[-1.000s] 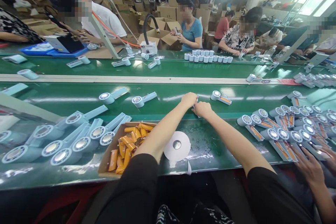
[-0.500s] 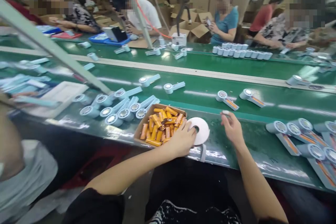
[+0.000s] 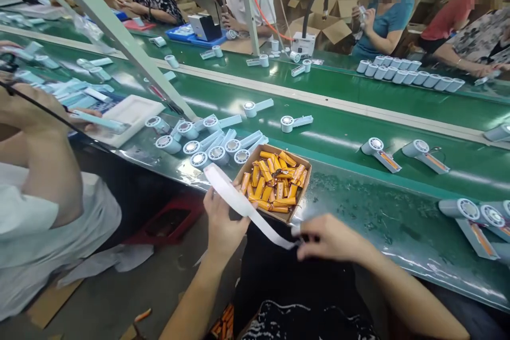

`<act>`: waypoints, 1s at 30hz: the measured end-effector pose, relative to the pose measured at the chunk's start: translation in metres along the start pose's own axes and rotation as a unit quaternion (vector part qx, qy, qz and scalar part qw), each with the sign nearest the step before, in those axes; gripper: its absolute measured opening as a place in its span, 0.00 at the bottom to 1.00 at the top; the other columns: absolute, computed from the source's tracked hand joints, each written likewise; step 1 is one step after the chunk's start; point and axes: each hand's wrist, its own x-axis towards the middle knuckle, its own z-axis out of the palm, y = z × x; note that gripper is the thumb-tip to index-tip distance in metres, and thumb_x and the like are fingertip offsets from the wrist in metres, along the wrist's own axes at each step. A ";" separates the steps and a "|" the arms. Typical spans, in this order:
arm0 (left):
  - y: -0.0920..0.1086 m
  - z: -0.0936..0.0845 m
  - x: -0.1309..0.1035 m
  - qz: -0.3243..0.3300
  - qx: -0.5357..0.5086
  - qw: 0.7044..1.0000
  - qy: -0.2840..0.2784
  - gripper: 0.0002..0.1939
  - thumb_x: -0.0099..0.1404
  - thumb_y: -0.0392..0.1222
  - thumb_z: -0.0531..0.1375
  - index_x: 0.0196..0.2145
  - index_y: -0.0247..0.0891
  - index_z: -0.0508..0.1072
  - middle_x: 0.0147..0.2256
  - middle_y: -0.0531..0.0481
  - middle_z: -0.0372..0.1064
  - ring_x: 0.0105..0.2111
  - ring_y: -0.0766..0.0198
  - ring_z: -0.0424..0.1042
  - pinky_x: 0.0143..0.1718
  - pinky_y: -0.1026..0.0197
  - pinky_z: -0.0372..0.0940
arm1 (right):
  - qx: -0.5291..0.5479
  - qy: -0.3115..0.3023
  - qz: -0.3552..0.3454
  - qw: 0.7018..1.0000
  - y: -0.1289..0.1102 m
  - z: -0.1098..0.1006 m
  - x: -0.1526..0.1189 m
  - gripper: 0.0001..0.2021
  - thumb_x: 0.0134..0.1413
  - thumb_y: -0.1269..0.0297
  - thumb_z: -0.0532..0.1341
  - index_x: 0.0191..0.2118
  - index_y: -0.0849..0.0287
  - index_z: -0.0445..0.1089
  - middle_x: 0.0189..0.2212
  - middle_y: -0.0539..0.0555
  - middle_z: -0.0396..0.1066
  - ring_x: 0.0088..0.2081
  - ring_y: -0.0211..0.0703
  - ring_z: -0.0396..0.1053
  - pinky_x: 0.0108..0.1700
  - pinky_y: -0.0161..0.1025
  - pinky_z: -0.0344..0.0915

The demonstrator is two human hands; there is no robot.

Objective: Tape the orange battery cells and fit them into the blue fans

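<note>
My left hand (image 3: pixel 223 228) grips a roll of white tape (image 3: pixel 228 189), held up edge-on over the bench's near edge. A strip of the tape (image 3: pixel 271 232) runs off it down to the right, over my lap. At the strip's loose end my right hand (image 3: pixel 334 236) is closed, thumb and fingers pinching there, slightly blurred; something white shows at a fingertip. Just beyond the hands stands an open cardboard box (image 3: pixel 306 183) full of orange wrapped battery cells (image 3: pixel 274 178) with thin wires.
Light-blue handheld fan bodies (image 3: pixel 218 155) cluster left of the box; others with orange cells inside (image 3: pixel 476 228) lie at the right. More ride the green conveyor (image 3: pixel 342 138). A slanted metal post (image 3: pixel 119 37) rises at left. A co-worker's arm (image 3: pixel 51 154) is close on the left.
My left hand has lifted the tape roll off the bench and brought it left of the box. My right hand has come down and left to the strip's end. The view has shifted.
</note>
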 end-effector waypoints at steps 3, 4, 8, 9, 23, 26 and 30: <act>0.002 -0.010 -0.006 0.064 0.041 0.997 -0.008 0.23 0.66 0.41 0.69 0.57 0.43 0.70 0.52 0.42 0.72 0.63 0.42 0.65 0.67 0.34 0.59 | -0.153 0.123 0.099 0.976 0.013 -0.024 0.058 0.22 0.65 0.54 0.68 0.60 0.57 0.74 0.48 0.61 0.81 0.50 0.53 0.76 0.50 0.43 0.70; 0.005 -0.011 -0.009 0.075 0.046 0.996 -0.015 0.23 0.67 0.41 0.69 0.57 0.43 0.70 0.52 0.41 0.73 0.63 0.41 0.64 0.67 0.33 0.59 | -0.202 0.128 0.123 0.963 0.017 -0.029 0.075 0.23 0.65 0.56 0.68 0.61 0.59 0.73 0.49 0.63 0.80 0.53 0.56 0.75 0.52 0.46 0.70; 0.013 -0.010 -0.022 0.082 0.049 0.995 -0.040 0.21 0.66 0.37 0.67 0.56 0.40 0.70 0.51 0.39 0.73 0.64 0.37 0.61 0.63 0.33 0.61 | -0.235 0.117 0.123 0.957 0.032 -0.039 0.103 0.12 0.64 0.65 0.67 0.52 0.58 0.79 0.44 0.62 0.82 0.50 0.56 0.77 0.53 0.47 0.71; 0.014 -0.011 -0.025 0.082 0.050 0.994 -0.044 0.20 0.66 0.36 0.67 0.54 0.40 0.70 0.50 0.40 0.73 0.64 0.37 0.61 0.63 0.33 0.61 | -0.200 0.155 0.108 0.961 0.034 -0.040 0.098 0.11 0.64 0.66 0.67 0.50 0.57 0.80 0.43 0.61 0.82 0.49 0.55 0.77 0.54 0.47 0.72; 0.058 0.011 -0.031 0.212 0.122 0.959 -0.147 0.23 0.64 0.25 0.62 0.54 0.43 0.78 0.48 0.47 0.80 0.47 0.49 0.63 0.57 0.45 0.62 | 0.121 0.353 0.094 0.923 -0.007 -0.018 -0.046 0.12 0.66 0.54 0.66 0.47 0.55 0.80 0.44 0.57 0.82 0.46 0.51 0.79 0.53 0.45 0.74; 0.061 0.013 -0.028 0.229 0.123 0.952 -0.160 0.26 0.65 0.25 0.62 0.57 0.46 0.77 0.49 0.48 0.80 0.46 0.49 0.63 0.59 0.45 0.62 | 0.054 0.323 0.129 0.936 -0.014 -0.025 -0.058 0.14 0.66 0.55 0.65 0.50 0.56 0.79 0.37 0.55 0.82 0.38 0.49 0.79 0.44 0.41 0.75; 0.069 0.016 -0.025 0.249 0.124 0.943 -0.184 0.29 0.66 0.27 0.62 0.62 0.49 0.74 0.51 0.48 0.79 0.49 0.49 0.64 0.62 0.43 0.60 | 0.007 0.228 0.137 0.964 -0.015 -0.035 -0.061 0.10 0.66 0.57 0.64 0.41 0.57 0.80 0.34 0.56 0.82 0.35 0.47 0.78 0.41 0.38 0.72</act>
